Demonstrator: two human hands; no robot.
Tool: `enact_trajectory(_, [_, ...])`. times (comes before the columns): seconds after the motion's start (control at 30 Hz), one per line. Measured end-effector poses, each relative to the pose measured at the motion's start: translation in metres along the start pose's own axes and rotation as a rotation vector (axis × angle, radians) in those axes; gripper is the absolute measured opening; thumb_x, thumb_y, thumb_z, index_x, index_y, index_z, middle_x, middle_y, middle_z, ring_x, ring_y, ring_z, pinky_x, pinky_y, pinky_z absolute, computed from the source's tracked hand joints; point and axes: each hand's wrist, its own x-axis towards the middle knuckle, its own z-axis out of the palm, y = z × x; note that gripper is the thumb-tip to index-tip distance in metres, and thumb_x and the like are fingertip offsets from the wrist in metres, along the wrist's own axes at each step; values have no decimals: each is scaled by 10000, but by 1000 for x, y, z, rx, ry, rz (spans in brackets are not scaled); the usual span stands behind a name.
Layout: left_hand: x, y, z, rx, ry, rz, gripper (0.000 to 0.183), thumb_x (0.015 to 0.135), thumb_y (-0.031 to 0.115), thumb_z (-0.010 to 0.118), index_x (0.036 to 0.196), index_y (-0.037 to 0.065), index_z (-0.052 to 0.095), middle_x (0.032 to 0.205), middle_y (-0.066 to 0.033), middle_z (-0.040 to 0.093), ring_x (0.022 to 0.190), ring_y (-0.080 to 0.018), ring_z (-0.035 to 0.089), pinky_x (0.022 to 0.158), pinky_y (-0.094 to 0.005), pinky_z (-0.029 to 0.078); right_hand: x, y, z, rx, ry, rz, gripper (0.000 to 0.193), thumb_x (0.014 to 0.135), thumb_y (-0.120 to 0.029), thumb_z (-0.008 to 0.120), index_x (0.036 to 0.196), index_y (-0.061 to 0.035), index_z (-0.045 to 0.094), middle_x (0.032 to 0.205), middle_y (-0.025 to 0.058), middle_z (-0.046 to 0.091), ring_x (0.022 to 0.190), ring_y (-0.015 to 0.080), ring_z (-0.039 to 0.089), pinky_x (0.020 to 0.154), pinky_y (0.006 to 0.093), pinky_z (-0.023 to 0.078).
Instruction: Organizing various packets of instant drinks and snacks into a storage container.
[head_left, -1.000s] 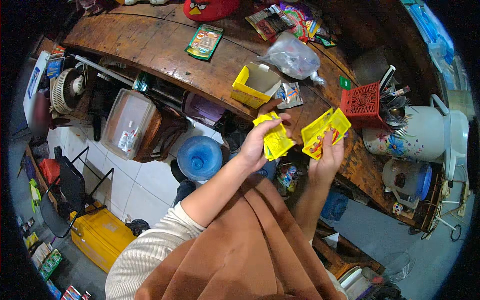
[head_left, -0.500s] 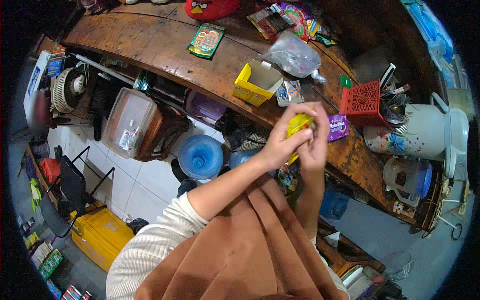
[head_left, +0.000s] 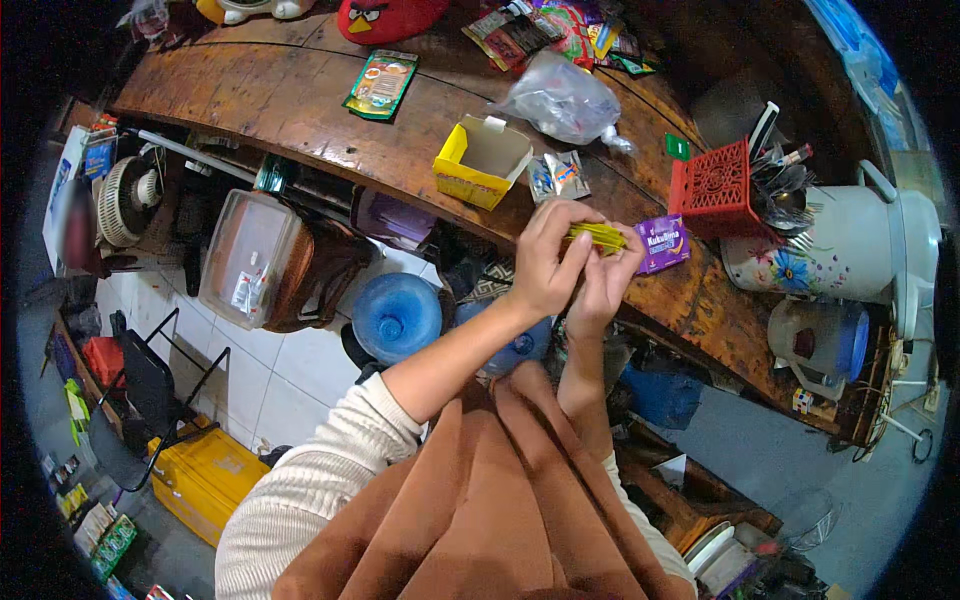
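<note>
Left hand and right hand pinched together on thin yellow packets, held above the counter edge. Probably light, floppy, slick; best gripped at the stacked edges. Beside: purple packet, red basket.

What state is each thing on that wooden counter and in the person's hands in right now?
yellow packets: pressed together in a stack, pinched between both hands.
left hand: closed on the stack.
right hand: closed on the stack.
yellow box: open, flap up, nothing seen inside.
purple packet: lying flat on the counter.
red basket: upright, utensils beside it.
clear plastic bag: crumpled, lying on the counter.
green packet: lying flat.
</note>
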Motion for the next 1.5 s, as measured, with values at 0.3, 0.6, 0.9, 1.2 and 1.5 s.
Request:
enact_trajectory(0.3, [-1,-12,2,2,15,80,235,827,223,446,883,1,501,865,-151,557,832,-311,508,777,-390,398,-1,-12,-20,-262,-194,69,379,814,11,501,1149,-5,325,1090,131,442,1010,203,464,896,332,373])
enact_trajectory(0.6, [66,83,-110,328,131,683,170,745,188,596,877,81,599,1131,-116,532,1028,-288,495,933,-421,340,62,-91,34,-63,-34,-154,403,784,11,625,1112,-17,391,1038,87,520,963,160,502,877,314,402])
enact_trajectory(0.9, [82,47,-140,1035,-485,42,440,707,349,558,1028,56,622,1336,-162,374,1198,-351,359,1009,-421,272,58,-44,75,-99,-306,-175,328,807,-53,631,1032,-25,395,1005,103,527,922,155,529,819,285,431])
enact_trajectory(1.2, [105,48,-140,841,-706,-14,409,764,385,492,876,3,588,813,-180,577,748,-371,576,711,-437,462,60,-43,69,-423,-224,-276,304,818,-99,624,1008,4,409,877,156,587,802,217,605,724,316,476])
enact_trajectory(1.5, [140,62,-147,981,-1141,-84,369,814,328,530,744,-32,562,848,-186,543,754,-362,555,689,-437,454,60,-45,77,-395,-208,-194,341,818,-106,626,1034,5,387,823,154,581,760,218,603,669,326,478])
